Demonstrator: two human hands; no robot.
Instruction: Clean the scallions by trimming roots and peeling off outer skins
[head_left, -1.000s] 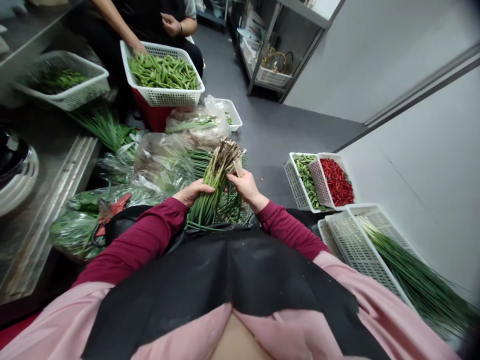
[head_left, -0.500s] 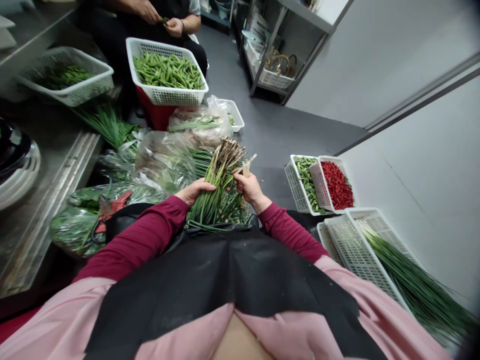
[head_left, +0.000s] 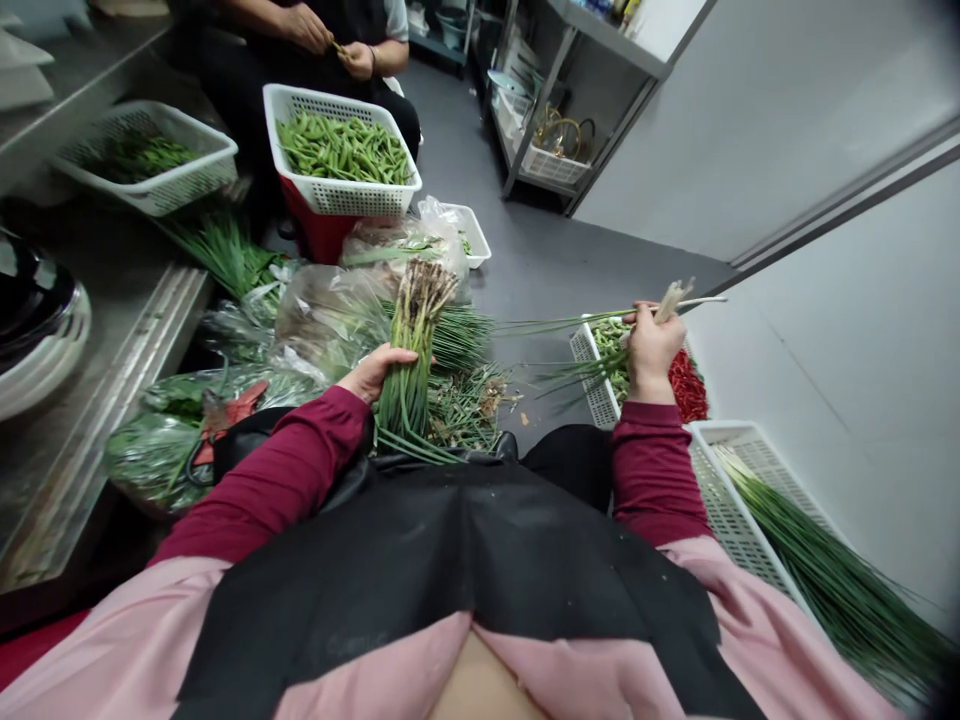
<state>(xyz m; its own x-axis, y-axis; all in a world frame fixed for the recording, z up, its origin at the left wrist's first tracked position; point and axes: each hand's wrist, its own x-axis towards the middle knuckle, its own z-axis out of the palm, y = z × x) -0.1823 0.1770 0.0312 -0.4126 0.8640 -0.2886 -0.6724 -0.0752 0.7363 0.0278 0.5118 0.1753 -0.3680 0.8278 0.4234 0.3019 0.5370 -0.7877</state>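
My left hand (head_left: 379, 372) is closed round a bunch of green chives (head_left: 412, 335), its brown, soil-stained root ends pointing away from me. Out to the right, my right hand (head_left: 654, 348) grips several cleaned chives (head_left: 670, 300). Their white stem ends stick out past my fingers, while the long green leaves trail back to the left. Beneath and beside the held bunch lies a heap of loose chives and trimmings (head_left: 472, 400). More chives with white ends (head_left: 795, 530) lie in the white basket (head_left: 712, 480) at my right side.
Baskets of green peppers (head_left: 592, 370) and red chillies (head_left: 686, 385) stand partly behind my right hand. Ahead, a basket of green peppers (head_left: 341, 150) rests on a red support, near a co-worker's hands (head_left: 334, 40). Bagged greens (head_left: 322, 310) and a metal ledge (head_left: 161, 340) are at left.
My right hand has moved away from the bunch, far to the right, drawing the chives it holds along. The left hand keeps its bunch, now held more upright.
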